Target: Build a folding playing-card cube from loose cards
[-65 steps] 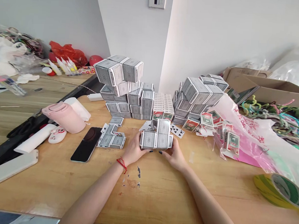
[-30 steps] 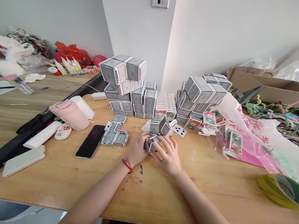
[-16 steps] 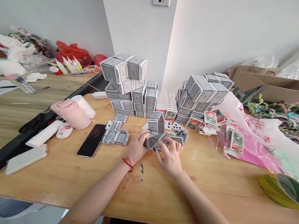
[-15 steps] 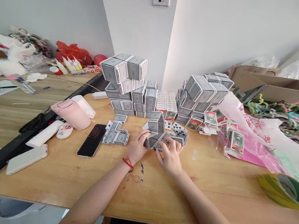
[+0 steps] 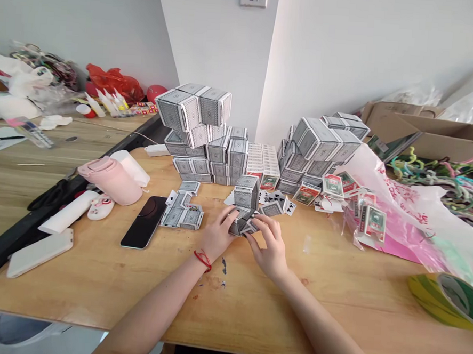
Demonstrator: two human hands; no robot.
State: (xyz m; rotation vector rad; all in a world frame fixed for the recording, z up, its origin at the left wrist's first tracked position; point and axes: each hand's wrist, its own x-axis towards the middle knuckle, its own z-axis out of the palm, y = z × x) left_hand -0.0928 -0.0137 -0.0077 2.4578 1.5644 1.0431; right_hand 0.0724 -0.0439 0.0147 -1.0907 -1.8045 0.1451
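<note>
In front of me is a partly formed structure of folded playing cards, grey-patterned backs outward, with one part standing upright. My left hand grips its left side, fingers curled over the near edge. On the right side, my right hand pinches a card of the same structure between thumb and fingers. Just beyond the right fingers lies a folded card, and loose face-up cards are spread behind it. Left of my hands, several interlocked folded cards lie flat. The fingertips are partly hidden by the cards.
Stacked card cubes stand at the back, with another stack to the right. Card boxes fill the gap between. A black phone, pink bottle and white power bank lie left; a tape roll is at right.
The right hand has moved slightly left and turned in toward the structure. The card piece that extended right from under its fingers now shows as a separate folded card behind them.
</note>
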